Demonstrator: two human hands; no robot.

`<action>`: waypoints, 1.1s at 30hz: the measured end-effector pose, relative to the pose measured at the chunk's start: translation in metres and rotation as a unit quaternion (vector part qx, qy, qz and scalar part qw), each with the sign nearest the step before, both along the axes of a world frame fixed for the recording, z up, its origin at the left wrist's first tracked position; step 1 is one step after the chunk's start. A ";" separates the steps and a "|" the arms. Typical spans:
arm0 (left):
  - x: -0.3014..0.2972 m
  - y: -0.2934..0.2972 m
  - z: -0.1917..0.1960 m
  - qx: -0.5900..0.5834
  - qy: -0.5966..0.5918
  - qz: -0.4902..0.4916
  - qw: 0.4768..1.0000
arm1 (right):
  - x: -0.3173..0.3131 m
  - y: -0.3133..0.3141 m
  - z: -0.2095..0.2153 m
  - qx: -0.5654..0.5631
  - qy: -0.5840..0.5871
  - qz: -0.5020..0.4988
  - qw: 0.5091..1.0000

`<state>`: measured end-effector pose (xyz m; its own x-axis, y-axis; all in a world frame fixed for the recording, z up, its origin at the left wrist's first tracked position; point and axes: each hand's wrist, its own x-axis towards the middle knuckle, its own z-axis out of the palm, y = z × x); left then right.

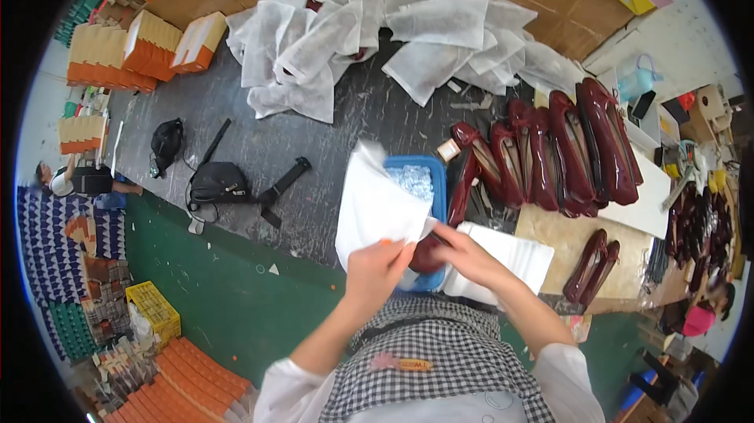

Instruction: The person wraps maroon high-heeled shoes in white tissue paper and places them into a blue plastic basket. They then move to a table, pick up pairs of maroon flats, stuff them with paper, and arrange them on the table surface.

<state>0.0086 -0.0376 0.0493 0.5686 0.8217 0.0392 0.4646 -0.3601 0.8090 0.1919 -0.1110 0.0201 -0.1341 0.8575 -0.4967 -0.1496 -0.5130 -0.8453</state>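
My left hand (377, 266) grips the lower edge of a white fabric bag (375, 203) and holds it up over a blue tray (437, 179). My right hand (463, 254) holds a dark red glossy shoe (426, 254) at the mouth of that bag, its toe partly hidden by the bag and my fingers. A flat stack of white bags (514, 254) lies just right of my right hand. The blue tray holds small clear packets (412, 181).
A row of dark red shoes (550, 156) lies to the right, and one pair (591, 266) rests on a tan board. A pile of filled white bags (369, 38) sits at the back. A black bag (220, 181) and orange boxes (149, 46) are to the left.
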 end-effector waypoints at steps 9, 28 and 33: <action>-0.040 0.029 0.006 -0.075 -0.174 0.235 0.953 | -0.066 0.080 0.025 0.191 -0.069 -0.031 0.979; 0.036 0.041 -0.041 -0.323 -0.282 0.192 0.883 | 0.039 -0.034 0.006 0.164 -0.325 -0.149 0.919; 0.036 0.036 -0.022 -0.087 -0.110 0.055 0.988 | 0.158 -0.041 0.076 0.244 -0.733 -0.168 0.613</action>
